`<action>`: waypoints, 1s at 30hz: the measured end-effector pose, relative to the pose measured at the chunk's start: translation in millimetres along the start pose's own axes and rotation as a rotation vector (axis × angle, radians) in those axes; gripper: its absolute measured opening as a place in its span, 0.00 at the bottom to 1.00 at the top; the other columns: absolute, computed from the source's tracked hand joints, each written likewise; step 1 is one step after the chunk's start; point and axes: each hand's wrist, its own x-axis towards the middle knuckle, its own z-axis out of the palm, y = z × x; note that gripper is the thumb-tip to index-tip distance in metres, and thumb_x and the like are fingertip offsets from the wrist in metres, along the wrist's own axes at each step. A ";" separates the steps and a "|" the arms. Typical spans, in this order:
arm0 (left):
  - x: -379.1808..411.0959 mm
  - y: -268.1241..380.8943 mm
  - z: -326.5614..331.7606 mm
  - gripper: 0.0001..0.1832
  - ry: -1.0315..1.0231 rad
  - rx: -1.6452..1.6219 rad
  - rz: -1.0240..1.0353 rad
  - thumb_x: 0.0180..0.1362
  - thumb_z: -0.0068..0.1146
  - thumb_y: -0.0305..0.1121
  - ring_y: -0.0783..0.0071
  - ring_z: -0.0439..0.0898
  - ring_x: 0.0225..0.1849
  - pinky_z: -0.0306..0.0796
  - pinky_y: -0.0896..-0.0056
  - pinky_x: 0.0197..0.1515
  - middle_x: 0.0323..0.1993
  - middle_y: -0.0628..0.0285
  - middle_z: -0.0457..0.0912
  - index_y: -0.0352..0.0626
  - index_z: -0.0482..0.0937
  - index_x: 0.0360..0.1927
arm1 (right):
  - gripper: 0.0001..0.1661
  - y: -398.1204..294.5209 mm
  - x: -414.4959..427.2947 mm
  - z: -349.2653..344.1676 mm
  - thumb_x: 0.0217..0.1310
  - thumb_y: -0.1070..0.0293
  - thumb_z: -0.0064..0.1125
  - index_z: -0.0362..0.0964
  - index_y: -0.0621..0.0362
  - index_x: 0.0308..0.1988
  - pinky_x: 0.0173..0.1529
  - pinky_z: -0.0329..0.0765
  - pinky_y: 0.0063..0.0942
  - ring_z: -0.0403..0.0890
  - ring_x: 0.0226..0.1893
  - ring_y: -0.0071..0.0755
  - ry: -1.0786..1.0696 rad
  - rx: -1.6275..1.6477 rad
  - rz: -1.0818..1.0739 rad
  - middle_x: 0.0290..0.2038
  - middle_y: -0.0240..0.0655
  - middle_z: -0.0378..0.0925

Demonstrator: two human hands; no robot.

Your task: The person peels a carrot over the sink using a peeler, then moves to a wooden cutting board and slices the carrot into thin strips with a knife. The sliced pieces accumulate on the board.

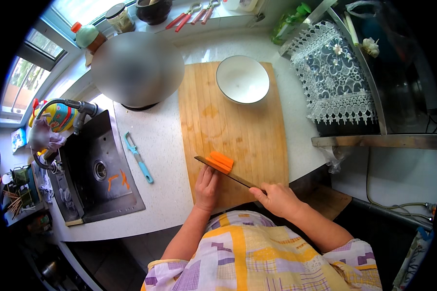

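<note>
My right hand [278, 198] grips the handle of a kitchen knife [242, 180], whose blade slants up and left over a wooden cutting board [204, 127]. Orange carrot pieces [220, 162] lie side by side along the far side of the blade, near the board's front. On the near side, my left hand [206, 187] has its fingers bunched close together at the blade. Whatever is under those fingertips is hidden. Farther back on the same board stands a white bowl [243, 79] with a dark rim, and nothing shows inside it.
A blue-handled peeler [139, 158] lies on the counter, left of the board. Beyond it is a dark sink [91, 152] with carrot peelings [123, 179] and a faucet [81, 112]. A large round object [138, 69], blurred, stands back left. At right is a lace-covered appliance [335, 76].
</note>
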 end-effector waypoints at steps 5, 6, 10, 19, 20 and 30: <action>0.4 0.5 0.5 0.13 0.009 0.011 0.001 0.48 0.58 0.19 0.50 0.78 0.52 0.75 0.60 0.51 0.47 0.51 0.79 0.34 0.80 0.40 | 0.38 3.5 0.5 7.1 0.64 0.35 0.42 0.76 0.63 0.28 0.37 0.76 0.51 0.80 0.31 0.63 0.022 -0.003 0.005 0.25 0.56 0.78; 0.5 0.9 1.4 0.13 0.012 0.006 -0.004 0.49 0.58 0.19 0.50 0.78 0.52 0.75 0.60 0.51 0.47 0.51 0.79 0.34 0.80 0.40 | 0.38 3.7 0.2 8.2 0.64 0.35 0.42 0.76 0.62 0.28 0.37 0.76 0.51 0.80 0.30 0.63 0.027 -0.008 0.009 0.25 0.55 0.78; -3.1 -2.0 6.8 0.14 0.044 0.012 -0.001 0.47 0.61 0.19 0.49 0.77 0.50 0.73 0.59 0.51 0.45 0.51 0.79 0.35 0.80 0.40 | 0.38 2.6 0.7 11.2 0.64 0.35 0.43 0.76 0.62 0.29 0.36 0.77 0.51 0.80 0.31 0.62 0.027 -0.021 0.026 0.25 0.55 0.78; -4.7 -2.8 4.9 0.13 -0.006 0.009 -0.039 0.50 0.59 0.19 0.49 0.79 0.51 0.76 0.58 0.52 0.47 0.50 0.80 0.34 0.81 0.41 | 0.37 -8.6 4.4 8.6 0.64 0.37 0.44 0.76 0.64 0.30 0.38 0.75 0.52 0.78 0.32 0.66 -0.006 0.033 0.064 0.26 0.59 0.77; -5.6 -3.4 5.1 0.13 0.000 0.017 -0.034 0.50 0.59 0.19 0.49 0.79 0.50 0.76 0.58 0.52 0.47 0.50 0.80 0.34 0.81 0.41 | 0.37 -10.6 6.9 10.7 0.64 0.37 0.45 0.76 0.65 0.30 0.38 0.75 0.52 0.78 0.32 0.66 0.004 0.044 0.053 0.26 0.59 0.77; -1.6 -0.6 3.3 0.13 0.041 0.002 0.001 0.49 0.60 0.20 0.49 0.78 0.50 0.74 0.58 0.52 0.47 0.50 0.79 0.35 0.80 0.41 | 0.37 -8.3 16.9 20.8 0.64 0.38 0.45 0.77 0.64 0.31 0.39 0.75 0.51 0.78 0.33 0.66 0.057 0.024 0.015 0.27 0.59 0.77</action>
